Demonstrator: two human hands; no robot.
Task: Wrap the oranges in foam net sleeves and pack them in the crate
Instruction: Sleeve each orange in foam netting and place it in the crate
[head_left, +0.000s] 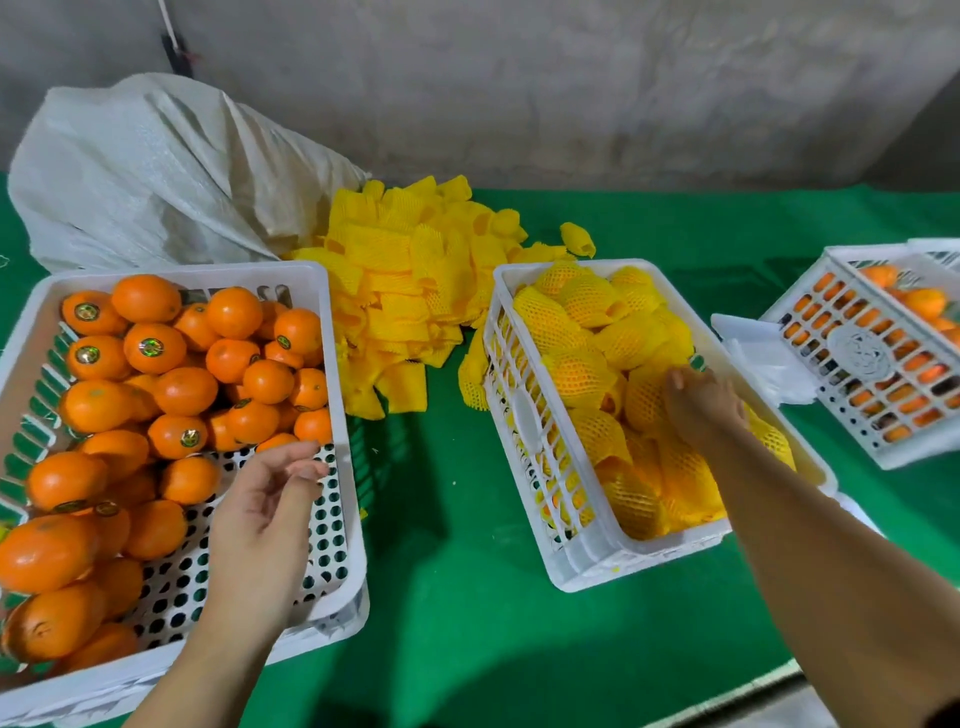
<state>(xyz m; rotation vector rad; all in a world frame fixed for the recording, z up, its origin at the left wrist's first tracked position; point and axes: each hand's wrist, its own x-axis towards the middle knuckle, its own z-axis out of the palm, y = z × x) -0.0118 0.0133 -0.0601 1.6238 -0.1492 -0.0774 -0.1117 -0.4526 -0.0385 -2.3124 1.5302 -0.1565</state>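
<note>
Hands: the left hand (270, 499) hovers palm-up over the bare perforated floor of the left crate, fingers loosely curled and holding nothing; the right hand (701, 402) reaches down into the middle crate, fingers spread and resting on the sleeved fruit, gripping nothing that can be seen.
Left crate: a white perforated plastic crate (332, 525) at the near left of the counter holds a heap of bare orange-skinned oranges (171, 384), several with small round stickers, piled toward its far and left sides.
Packing crate: a white slotted plastic crate (524, 431) sits right of centre, filled with oranges wrapped in yellow foam net sleeves (582, 374); the right hand touches those near the crate's right wall.
Loose sleeves: a pile of flattened yellow foam net sleeves (410, 280) lies on the counter between the two crates and beyond them, some touching the packing crate's left wall.
Counter: a green cloth-covered counter (467, 597) carries everything.
Sack: a white woven plastic sack (150, 171) slumps behind the left crate, against the grey wall.
Far right: a third white lattice crate (872, 384), tilted, holds more unwrapped oranges; white plastic pieces lie just beside it.
</note>
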